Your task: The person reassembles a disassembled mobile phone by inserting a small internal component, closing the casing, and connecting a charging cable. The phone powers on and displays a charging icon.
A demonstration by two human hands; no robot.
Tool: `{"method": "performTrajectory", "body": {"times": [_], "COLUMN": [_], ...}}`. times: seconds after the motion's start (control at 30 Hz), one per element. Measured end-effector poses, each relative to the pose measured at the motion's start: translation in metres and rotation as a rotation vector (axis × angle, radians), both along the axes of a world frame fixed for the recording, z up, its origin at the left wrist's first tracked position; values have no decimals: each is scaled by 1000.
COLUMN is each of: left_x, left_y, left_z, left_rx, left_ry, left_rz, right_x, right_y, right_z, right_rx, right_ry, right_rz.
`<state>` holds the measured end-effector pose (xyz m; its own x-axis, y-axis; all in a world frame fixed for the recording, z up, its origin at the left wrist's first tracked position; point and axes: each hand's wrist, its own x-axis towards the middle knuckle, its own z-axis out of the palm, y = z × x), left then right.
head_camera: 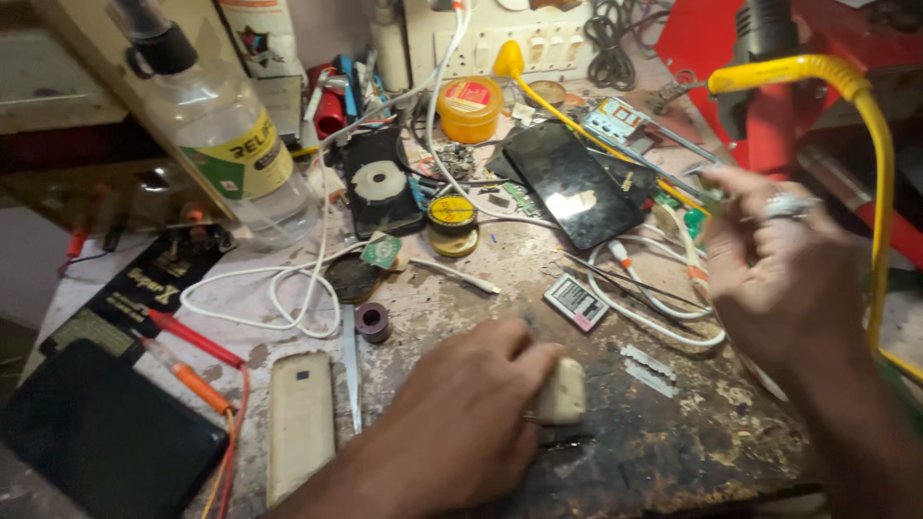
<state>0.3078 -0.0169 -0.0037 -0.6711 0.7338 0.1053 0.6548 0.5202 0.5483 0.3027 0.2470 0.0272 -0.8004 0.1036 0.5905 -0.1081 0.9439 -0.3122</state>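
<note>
My left hand (461, 413) rests low on the worn workbench (673, 452), its fingers closed on a small cream-coloured block (562, 392). A thin dark tool tip (567, 442) lies just under that block. My right hand (779, 269), blurred and wearing a ring, hovers above the right side of the bench with fingers loosely spread; I cannot tell whether it holds anything. Below it lie two razor blades (649, 370) and a small phone battery (575, 301).
A black phone (572, 183) lies screen up at the back, an open phone back (382, 183) beside it. White cables (288, 288), solder tins (452, 216), an orange jar (468, 106), a clear bottle (226, 144), a beige phone (300, 423), red probes (192, 338), a yellow hose (865, 115).
</note>
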Motion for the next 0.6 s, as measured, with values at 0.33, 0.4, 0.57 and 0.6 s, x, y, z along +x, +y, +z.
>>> {"method": "performTrajectory", "body": {"times": [0.33,0.4,0.57,0.6], "left_x": [-10,-10,-12,-12], "left_y": [2,-1,-6,-6], "left_z": [-14,-15,-17,-17], "left_rx": [159,176,102,89], "left_ry": [251,280,104,97], "left_rz": [-100,-118,-64,-46], "right_x": [-70,-79,-84,-84], "right_y": [-85,-88,-82,-82], "right_z": [-21,-27,-31,-31], "right_rx": [55,83,74,58], "right_ry": [-614,-597,-391,-340], "right_rz": [357,366,402,458]}}
